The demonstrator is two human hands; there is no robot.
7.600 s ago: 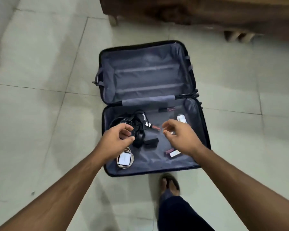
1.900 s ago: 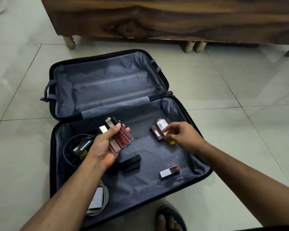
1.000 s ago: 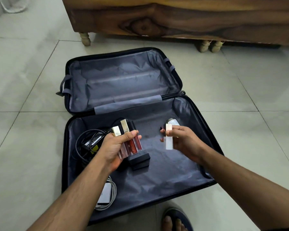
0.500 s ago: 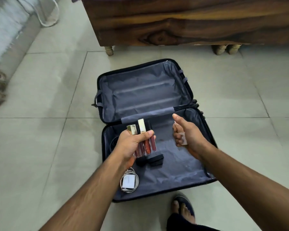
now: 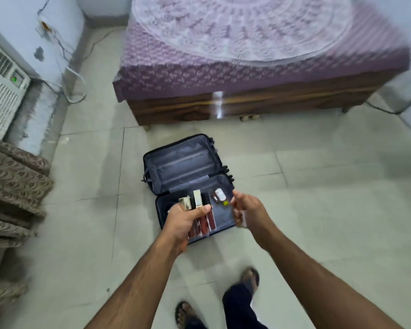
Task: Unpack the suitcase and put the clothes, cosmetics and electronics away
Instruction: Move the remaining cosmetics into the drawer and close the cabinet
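Head view now far higher above the suitcase (image 5: 188, 176) than half a second ago: wooden bed front then filling the top edge, whole bed (image 5: 247, 55) with its purple patterned cover now in sight beyond the case, so apparently standing up from the crouch. Left hand (image 5: 185, 222) over the near half of the suitcase, fingers and thumb curled round a bundle of lip-gloss tubes (image 5: 201, 217), gold caps upward, red bodies below the thumb. Right hand (image 5: 246, 208) just right of that bundle, blurred, fingers curled; something pale seems tucked in the palm, as earlier, though exactly what cannot be told. Small white-capped bottle (image 5: 220, 194) and a yellow speck close to the right thumb, above the case lining; held or lying there cannot be told. Likely meaning: cosmetics gathered, carrying off to storage next, electronics hidden behind the hands and probably left for later. Far half of the suitcase bare grey lining. Pale tiled floor (image 5: 318, 186) under the case; brown patterned cloth (image 5: 12, 181) and a white grilled appliance (image 5: 3, 91) well to its left; sandalled feet (image 5: 247, 281) on its near side.
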